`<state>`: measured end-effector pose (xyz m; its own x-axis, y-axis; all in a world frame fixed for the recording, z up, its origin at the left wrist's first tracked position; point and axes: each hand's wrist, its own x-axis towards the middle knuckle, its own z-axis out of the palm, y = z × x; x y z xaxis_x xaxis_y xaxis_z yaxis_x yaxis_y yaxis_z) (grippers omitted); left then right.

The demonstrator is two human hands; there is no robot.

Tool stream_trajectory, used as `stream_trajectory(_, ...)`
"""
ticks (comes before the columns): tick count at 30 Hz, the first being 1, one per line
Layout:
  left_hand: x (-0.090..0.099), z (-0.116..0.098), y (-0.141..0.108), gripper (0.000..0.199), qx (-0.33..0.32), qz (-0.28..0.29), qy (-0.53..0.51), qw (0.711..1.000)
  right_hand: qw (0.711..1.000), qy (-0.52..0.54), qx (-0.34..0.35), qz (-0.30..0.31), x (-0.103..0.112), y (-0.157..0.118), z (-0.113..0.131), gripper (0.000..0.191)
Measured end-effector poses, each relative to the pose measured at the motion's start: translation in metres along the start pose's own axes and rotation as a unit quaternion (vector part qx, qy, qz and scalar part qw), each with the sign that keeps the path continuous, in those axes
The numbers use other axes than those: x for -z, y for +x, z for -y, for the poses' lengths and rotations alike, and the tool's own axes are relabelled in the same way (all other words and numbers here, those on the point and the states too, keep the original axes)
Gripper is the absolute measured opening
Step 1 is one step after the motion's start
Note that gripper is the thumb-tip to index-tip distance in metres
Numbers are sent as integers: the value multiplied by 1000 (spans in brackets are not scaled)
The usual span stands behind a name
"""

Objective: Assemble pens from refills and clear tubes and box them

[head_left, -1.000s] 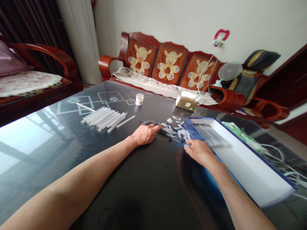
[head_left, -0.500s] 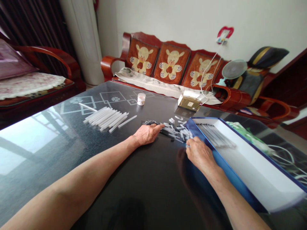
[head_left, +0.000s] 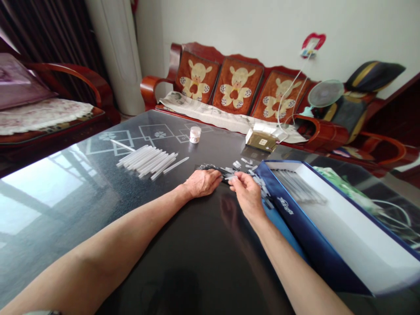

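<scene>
My left hand (head_left: 204, 182) rests at the near edge of a pile of thin black pen parts (head_left: 206, 166). Its fingers are curled together, and what they hold, if anything, is hidden. Just to its right, my right hand (head_left: 247, 192) pinches a small translucent pen cap (head_left: 232, 178) between thumb and fingertips. More small clear caps (head_left: 245, 160) lie scattered behind it and along the blue box (head_left: 315, 236). Inside that box a row of clear pens (head_left: 297, 186) with dark tips lies at the far end. White pen barrels (head_left: 147, 159) are heaped to the left.
A small round white container (head_left: 195, 134) stands toward the back of the glossy dark table (head_left: 210, 253). Behind the caps is a tissue box (head_left: 261, 140). Green-and-white packaging (head_left: 344, 186) and white cables lie beyond the blue box. A wooden sofa (head_left: 157, 89) borders the far edge.
My right hand has moved left from beside the box toward my left hand, bringing a cap. The fingers of my left hand have curled in. The view has shifted slightly.
</scene>
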<state>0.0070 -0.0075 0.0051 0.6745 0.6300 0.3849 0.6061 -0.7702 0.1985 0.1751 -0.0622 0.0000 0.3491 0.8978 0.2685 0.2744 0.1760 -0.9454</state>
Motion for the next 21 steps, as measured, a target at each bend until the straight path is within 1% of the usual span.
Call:
stream_trajectory(1,0,0,0,29,2,-1,1,1000,999,46,-22,-15,-8,-1,-3,30)
stream_trajectory(3,0,-1,0,28,4,-4,1,1000,993,100,-40,-46,-19,-3,-7,30)
stream_trajectory(6,1,-1,0,29,2,-8,-1,1000,990,114,-37,-69,-23,-6,-13,30)
stream_trajectory(10,0,0,0,28,-1,-10,-6,1000,994,94,-24,-54,-22,-7,-15,30)
stream_trajectory(16,-3,3,-1,27,-23,-15,-8,1000,996,82,-28,-20,-24,-6,-15,31)
stream_trajectory(21,-8,8,0,27,-44,-50,-24,997,996,81,-28,-6,-24,-5,-16,32)
